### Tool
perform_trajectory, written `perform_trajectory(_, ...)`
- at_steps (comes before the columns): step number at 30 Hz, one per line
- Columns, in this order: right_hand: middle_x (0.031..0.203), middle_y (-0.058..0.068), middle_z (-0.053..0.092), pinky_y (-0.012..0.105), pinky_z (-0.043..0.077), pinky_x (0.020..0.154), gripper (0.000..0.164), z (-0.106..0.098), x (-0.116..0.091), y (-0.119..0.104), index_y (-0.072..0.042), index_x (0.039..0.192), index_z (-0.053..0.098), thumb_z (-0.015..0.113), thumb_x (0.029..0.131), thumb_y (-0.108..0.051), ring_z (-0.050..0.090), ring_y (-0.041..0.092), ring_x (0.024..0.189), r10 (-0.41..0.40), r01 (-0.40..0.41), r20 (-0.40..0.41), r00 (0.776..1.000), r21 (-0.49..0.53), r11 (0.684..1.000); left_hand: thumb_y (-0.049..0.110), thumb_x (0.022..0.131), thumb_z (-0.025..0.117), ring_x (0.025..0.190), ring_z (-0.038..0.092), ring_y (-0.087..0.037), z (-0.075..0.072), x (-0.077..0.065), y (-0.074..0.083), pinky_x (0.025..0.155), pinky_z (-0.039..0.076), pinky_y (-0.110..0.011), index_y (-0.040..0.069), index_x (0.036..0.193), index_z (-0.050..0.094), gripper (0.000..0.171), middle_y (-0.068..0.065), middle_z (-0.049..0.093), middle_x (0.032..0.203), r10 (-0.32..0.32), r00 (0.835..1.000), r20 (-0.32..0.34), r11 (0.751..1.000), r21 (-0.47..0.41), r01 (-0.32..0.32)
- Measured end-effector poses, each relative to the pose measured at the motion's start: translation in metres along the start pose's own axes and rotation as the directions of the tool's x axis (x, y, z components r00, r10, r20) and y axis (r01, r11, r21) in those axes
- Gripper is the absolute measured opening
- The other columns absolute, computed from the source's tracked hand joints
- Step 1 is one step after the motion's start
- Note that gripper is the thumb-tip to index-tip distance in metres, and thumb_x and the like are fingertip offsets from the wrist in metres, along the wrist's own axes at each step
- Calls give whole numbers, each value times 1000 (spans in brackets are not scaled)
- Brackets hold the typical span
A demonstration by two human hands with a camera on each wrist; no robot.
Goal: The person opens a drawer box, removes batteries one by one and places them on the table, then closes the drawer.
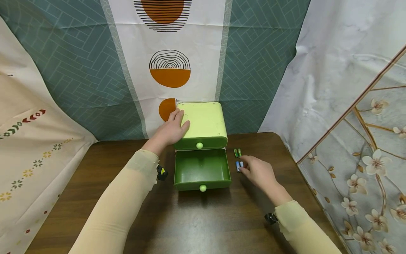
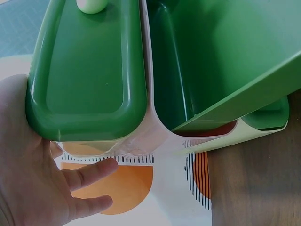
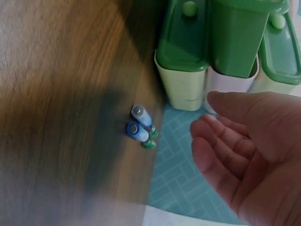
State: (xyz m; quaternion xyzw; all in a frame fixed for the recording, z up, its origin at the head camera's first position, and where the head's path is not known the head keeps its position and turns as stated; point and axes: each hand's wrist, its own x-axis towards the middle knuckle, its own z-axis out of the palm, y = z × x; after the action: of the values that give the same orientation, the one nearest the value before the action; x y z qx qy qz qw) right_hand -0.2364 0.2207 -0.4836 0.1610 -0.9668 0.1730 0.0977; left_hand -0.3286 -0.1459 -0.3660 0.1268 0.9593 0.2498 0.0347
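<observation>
Two blue batteries and two green batteries, paired toward tabletop's back right corner.
Just beside: right hand, fingers loosely bent, partly uncurled, nothing held. Near back edge: green drawer cabinet, lower drawer pulled out; left hand on top's left edge, fingers spread, no grip.

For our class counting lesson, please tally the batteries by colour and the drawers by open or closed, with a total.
Green cylindrical batteries: 2
Blue-and-white cylindrical batteries: 2
Closed green plastic-looking drawers: 2
Open green plastic-looking drawer: 1
Total: 7
</observation>
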Motion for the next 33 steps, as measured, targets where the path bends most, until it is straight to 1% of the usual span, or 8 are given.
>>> perform_trajectory(8,96,-6,76,40,57,64,38,0,-10,-13,-10,132,79,89,96,-19,74,15,82,-70,76,-109,992,44,996,61,116,28,159,35,-47,1,1,-1,127,29,-65,19,180,3,80,-4,-7,186,-3,1000,-2,1000,3,3)
perform_trajectory(13,98,-7,75,36,54,63,37,1,-17,-21,-12,131,80,89,96,-21,70,12,78,-99,109,-170,981,50,993,61,116,28,159,36,-47,2,2,-1,126,30,-65,19,180,4,81,-4,-6,186,0,1000,-1,1000,4,0)
perform_trajectory(17,95,-10,72,34,52,60,37,1,-21,-26,-14,130,81,91,95,-22,66,8,75,-131,144,-225,966,45,989,62,116,28,160,35,-47,2,3,-1,127,28,-65,19,180,3,81,-4,-7,186,-1,1000,2,1000,7,1)
perform_trajectory(21,92,-10,70,33,52,58,37,2,-24,-29,-14,127,81,93,92,-22,64,6,72,-176,196,-291,940,39,980,62,116,28,159,36,-47,2,3,-1,127,28,-66,20,180,3,81,-3,-7,186,-5,1000,1,1000,6,5)
perform_trajectory(24,90,-10,69,31,50,56,37,2,-26,-32,-14,124,82,95,90,-21,62,6,69,-216,245,-338,916,43,969,62,116,29,157,39,-47,2,3,-1,126,29,-66,20,180,4,81,-3,-6,186,-9,1000,-1,1000,5,9)
perform_trajectory(28,89,-10,69,27,48,54,37,5,-28,-35,-13,123,82,95,89,-19,61,6,67,-280,323,-379,882,54,945,62,116,30,156,40,-47,2,3,-1,126,30,-67,20,180,4,81,-3,-6,186,-9,1000,-2,1000,5,9)
perform_trajectory(33,87,-10,68,23,49,54,37,8,-29,-37,-10,120,83,96,86,-16,62,4,67,-350,408,-412,841,60,911,62,116,30,157,40,-47,2,3,-1,126,30,-66,20,180,4,81,-3,-6,186,-7,1000,-2,1000,2,8)
